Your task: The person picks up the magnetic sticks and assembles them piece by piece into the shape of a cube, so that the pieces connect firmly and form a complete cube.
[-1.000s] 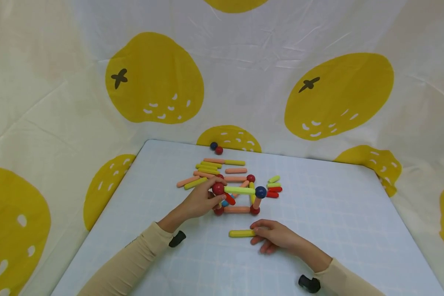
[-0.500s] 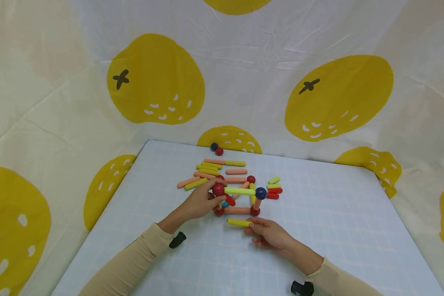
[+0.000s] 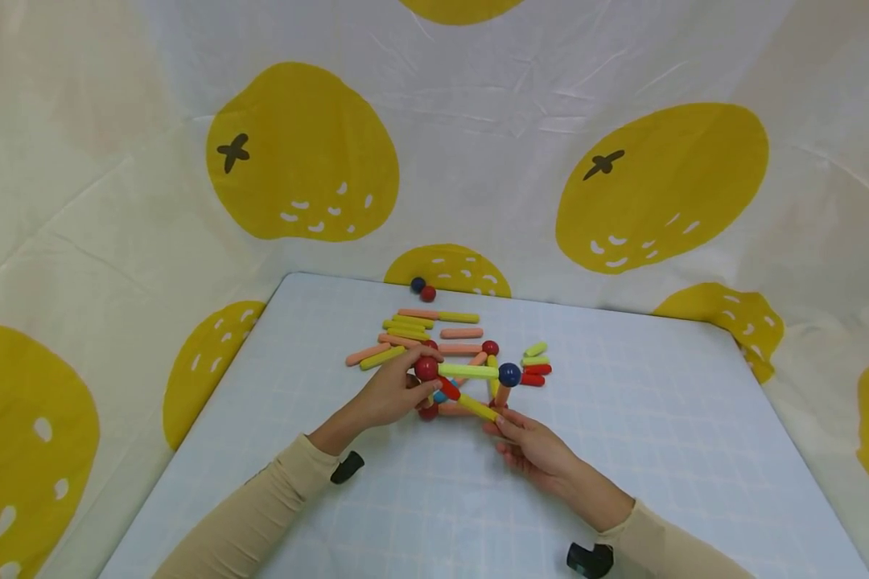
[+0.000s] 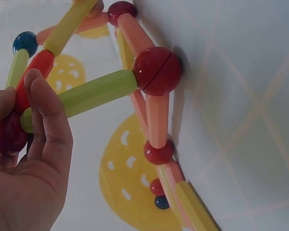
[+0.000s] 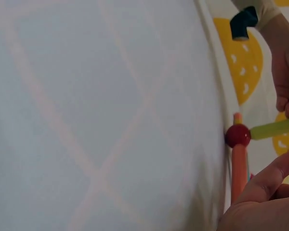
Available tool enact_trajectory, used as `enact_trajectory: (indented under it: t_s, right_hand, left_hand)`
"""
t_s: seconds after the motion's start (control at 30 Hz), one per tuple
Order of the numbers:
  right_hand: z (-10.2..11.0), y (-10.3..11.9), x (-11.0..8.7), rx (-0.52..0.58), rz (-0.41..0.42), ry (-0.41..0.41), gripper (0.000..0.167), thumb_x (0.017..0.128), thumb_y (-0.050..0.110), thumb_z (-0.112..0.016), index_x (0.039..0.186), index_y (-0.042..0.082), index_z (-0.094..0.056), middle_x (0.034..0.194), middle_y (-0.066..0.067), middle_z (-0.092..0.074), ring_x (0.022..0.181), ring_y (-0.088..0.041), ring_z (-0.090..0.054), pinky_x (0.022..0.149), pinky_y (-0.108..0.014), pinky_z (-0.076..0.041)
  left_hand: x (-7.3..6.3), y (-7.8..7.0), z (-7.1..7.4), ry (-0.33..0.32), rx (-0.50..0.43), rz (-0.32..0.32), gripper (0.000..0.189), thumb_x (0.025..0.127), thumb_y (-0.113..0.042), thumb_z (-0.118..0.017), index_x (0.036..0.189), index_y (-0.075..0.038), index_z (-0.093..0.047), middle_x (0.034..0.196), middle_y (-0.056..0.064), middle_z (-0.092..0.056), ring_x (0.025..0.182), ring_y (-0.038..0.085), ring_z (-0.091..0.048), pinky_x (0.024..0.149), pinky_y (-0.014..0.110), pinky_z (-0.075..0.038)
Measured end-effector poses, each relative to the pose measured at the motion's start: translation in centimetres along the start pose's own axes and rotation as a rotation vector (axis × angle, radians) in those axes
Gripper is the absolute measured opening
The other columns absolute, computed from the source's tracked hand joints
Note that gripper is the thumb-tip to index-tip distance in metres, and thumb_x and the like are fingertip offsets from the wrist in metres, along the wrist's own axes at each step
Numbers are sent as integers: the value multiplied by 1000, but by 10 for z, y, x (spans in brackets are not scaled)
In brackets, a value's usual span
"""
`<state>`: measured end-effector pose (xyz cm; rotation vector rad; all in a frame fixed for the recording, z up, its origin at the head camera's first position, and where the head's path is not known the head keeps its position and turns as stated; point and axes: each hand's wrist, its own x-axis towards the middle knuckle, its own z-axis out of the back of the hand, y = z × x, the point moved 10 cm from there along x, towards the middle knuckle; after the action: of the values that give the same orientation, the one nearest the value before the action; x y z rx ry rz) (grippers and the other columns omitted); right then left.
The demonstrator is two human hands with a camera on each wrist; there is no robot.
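Observation:
My left hand [image 3: 391, 394] grips a red ball [image 3: 426, 368] at an upper corner of a frame of balls and magnetic-looking sticks. From that ball run a light green stick [image 3: 467, 371] to a dark blue ball [image 3: 509, 374] and a short red stick [image 4: 40, 67] slanting off. My right hand [image 3: 539, 450] pinches a yellow stick [image 3: 475, 407] by its near end. The yellow stick's other end meets the red stick's free end. Below, salmon sticks [image 4: 157, 120] and red balls [image 4: 158, 70] form the base; the right hand's fingers partly cover its front right corner.
Loose yellow sticks [image 3: 382, 359] and salmon sticks [image 3: 461, 333] lie behind and left of the frame. Short green sticks [image 3: 536, 350] and red sticks [image 3: 533, 380] lie to its right. A spare blue ball [image 3: 418, 285] and red ball [image 3: 428, 294] sit at the table's back edge.
My right hand has lifted the yellow stick from the tabletop and carried it forward to the red stick, tilting it on the way. The left hand keeps its place on the red ball.

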<state>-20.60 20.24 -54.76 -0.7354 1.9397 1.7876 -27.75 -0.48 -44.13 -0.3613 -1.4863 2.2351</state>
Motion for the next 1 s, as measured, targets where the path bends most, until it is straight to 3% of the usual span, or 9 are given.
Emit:
enact_trajectory:
  t_s: [0.3,0.53,0.77,1.0]
  right_hand:
    - [-8,3,-2,19,55,11,46,107,24,-53,152,15,-45,115,-1,-73,74,-7,-61,68,-16,-50]
    - [-19,9,-7,-39,111,40,51,107,21,-52,157,21,-39,137,-10,-66,77,-9,-65,70,-17,-52]
    - [-32,19,-5,-65,155,66,63,104,35,-59,159,24,-33,148,-9,-58,84,-13,-65,72,-20,-51]
    - [-38,24,-1,-37,170,46,60,107,27,-54,161,22,-29,148,-9,-56,86,-15,-65,74,-23,-52]
  left_hand:
    - [1,3,2,-25,38,31,39,98,-15,-70,133,-22,-55,127,9,-62,81,20,-65,73,28,-58]
    - [1,3,4,-52,50,54,40,97,-16,-71,133,-23,-55,126,8,-64,86,20,-66,75,30,-59]
    - [1,-1,5,-65,63,9,43,95,-12,-73,133,-15,-55,126,9,-65,80,20,-66,74,29,-58]
    - [2,-2,5,-64,98,0,43,93,-12,-75,131,-17,-55,122,5,-66,79,18,-65,72,26,-57]
